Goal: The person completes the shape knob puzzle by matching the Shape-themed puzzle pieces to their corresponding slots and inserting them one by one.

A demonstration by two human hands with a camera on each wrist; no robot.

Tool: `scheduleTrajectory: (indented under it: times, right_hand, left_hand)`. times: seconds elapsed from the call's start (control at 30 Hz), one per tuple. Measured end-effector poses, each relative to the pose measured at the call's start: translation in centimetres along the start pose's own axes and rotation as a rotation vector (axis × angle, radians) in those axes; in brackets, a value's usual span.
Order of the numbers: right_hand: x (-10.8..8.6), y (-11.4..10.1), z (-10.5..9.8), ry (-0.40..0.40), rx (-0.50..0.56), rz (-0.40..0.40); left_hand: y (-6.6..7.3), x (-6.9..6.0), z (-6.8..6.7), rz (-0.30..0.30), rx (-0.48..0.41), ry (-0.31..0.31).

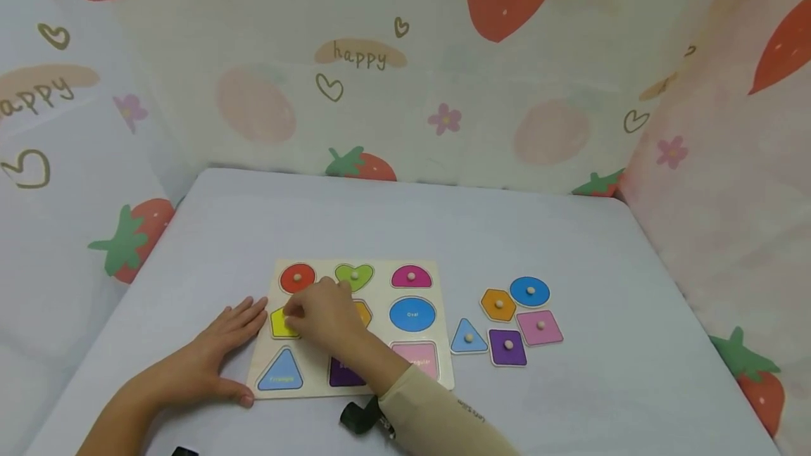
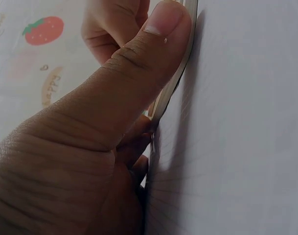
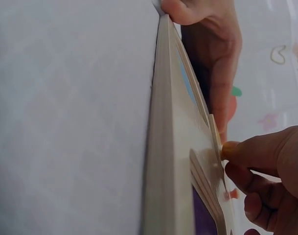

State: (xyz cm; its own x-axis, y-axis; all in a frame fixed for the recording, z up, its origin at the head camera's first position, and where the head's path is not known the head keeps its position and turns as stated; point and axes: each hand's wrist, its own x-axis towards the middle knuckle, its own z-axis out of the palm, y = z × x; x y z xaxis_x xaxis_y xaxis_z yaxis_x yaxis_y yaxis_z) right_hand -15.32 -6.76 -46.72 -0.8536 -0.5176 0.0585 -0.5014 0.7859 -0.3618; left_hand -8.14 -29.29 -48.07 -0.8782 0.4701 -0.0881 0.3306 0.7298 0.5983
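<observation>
My right hand (image 1: 329, 319) pinches the knob of the yellow piece (image 1: 279, 324), which lies at its spot in the left of the shape board (image 1: 317, 371). In the right wrist view the right hand (image 3: 266, 166) has thumb and finger on the small knob. The left hand (image 1: 196, 364), fingers extended, rests at the board's left edge; in the left wrist view its thumb (image 2: 134, 68) touches that edge. Red circle (image 1: 298, 278), green heart (image 1: 354, 276) and magenta semicircle (image 1: 411, 276) pieces sit in the top row.
Right of the board lie loose knobbed pieces: a blue oval (image 1: 529, 291), orange hexagon (image 1: 498, 305), pink rectangle (image 1: 540, 328), purple square (image 1: 507, 348) and light blue triangle (image 1: 469, 337). A black object (image 1: 360, 418) is by the board's front edge, beside the right sleeve.
</observation>
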Motion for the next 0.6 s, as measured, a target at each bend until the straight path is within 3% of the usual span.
scheduleTrajectory:
  times: [0.2, 0.37, 0.6]
  right_hand:
    - [-0.37, -0.37, -0.03, -0.017, -0.019, 0.011]
    - [-0.32, -0.48, -0.18, -0.008, -0.060, 0.003]
    - [-0.19, -0.44, -0.36, -0.015, -0.039, 0.014]
  left_hand:
    - [-0.08, -0.13, 0.41, -0.026, -0.006, -0.013]
    - [-0.14, -0.24, 0.30, 0.004, 0.015, 0.009]
    - [-0.38, -0.07, 0.33, 0.065, 0.030, 0.038]
